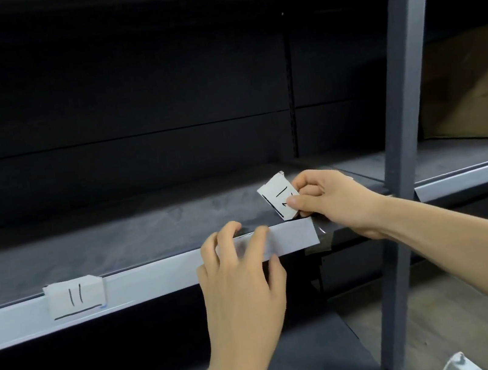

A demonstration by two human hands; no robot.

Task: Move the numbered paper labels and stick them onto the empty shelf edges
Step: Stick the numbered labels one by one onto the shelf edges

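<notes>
Left hand (pixel 242 281), blurred, hooks bent fingers over the shelf edge (pixel 155 282), its hold unclear; label 11 (pixel 76 296) is stuck upright there, leftward; just beyond, right hand (pixel 328 200) pinches label 12 (pixel 278 200) above the shelf, tilted, underline facing left; post (pixel 403 127) stands right; box (pixel 476 84) behind.

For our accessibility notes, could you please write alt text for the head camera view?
A right hand pinches a paper label marked 12 just above a grey shelf edge, while the left hand rests on that edge. A label marked 11 is already stuck on the edge farther left.
</notes>
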